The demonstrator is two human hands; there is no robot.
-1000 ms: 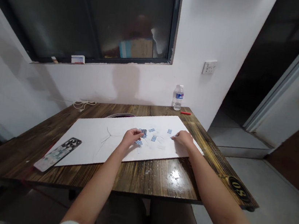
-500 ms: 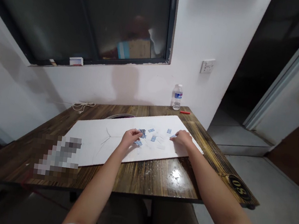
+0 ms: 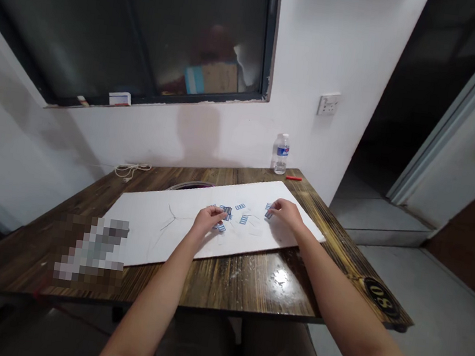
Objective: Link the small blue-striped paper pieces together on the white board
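Observation:
A large white sheet lies on the dark wooden table. Several small blue-and-white paper pieces are scattered on its right half. My left hand rests on the sheet with its fingers curled, pinching a small stack of these pieces. My right hand is further right, fingers curled, its fingertips pinching one blue piece near another lying at the sheet's far side.
A water bottle and a red pen stand at the table's far right by the wall. A white cable lies at the far side. A blurred flat object sits at the sheet's left corner. A doorway opens to the right.
My right hand has moved left and slightly further away, carrying a blue piece toward the others. My left hand has stayed in place on its stack.

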